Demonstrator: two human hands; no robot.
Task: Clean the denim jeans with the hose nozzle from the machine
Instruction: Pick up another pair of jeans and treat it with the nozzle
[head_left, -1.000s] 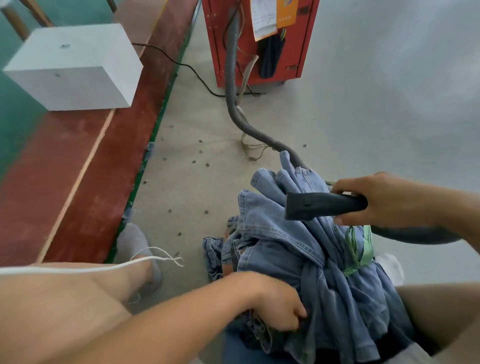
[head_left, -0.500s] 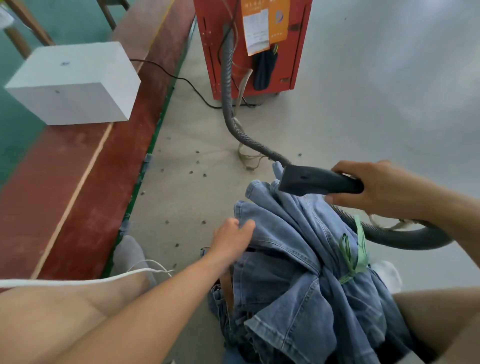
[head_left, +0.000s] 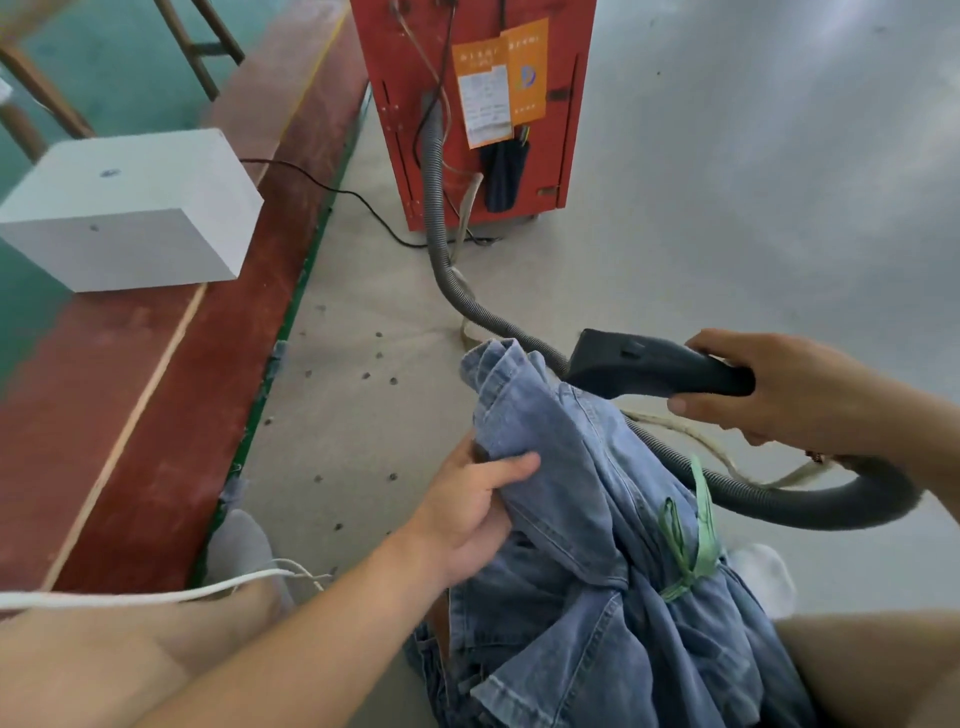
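The red metal machine cabinet (head_left: 470, 111) stands on the grey floor (head_left: 727, 208) at the far end, and from its front a grey ribbed hose (head_left: 435, 208) runs down, across the floor and loops round to the right. Nearer the person, the bundle of light blue denim jeans (head_left: 597, 545) lies heaped between the knees, tied with a green strip (head_left: 696, 540); its long axis runs from the lap up and away toward the cabinet, ending in a raised fold. The left hand (head_left: 467, 509) pinches that fold from the left, thumb laid over the cloth and fingers curled beneath. The right hand (head_left: 779, 389) wraps its grip round the rear of the dark grey plastic hose nozzle (head_left: 644, 366), which lies nearly level with its mouth pointing left. The mouth sits just above and to the right of the raised fold, seemingly not quite touching it, though the angle leaves that uncertain. So the cloth lies down and left of the nozzle, and the right hand is the nearer one for sweeping it along the jeans
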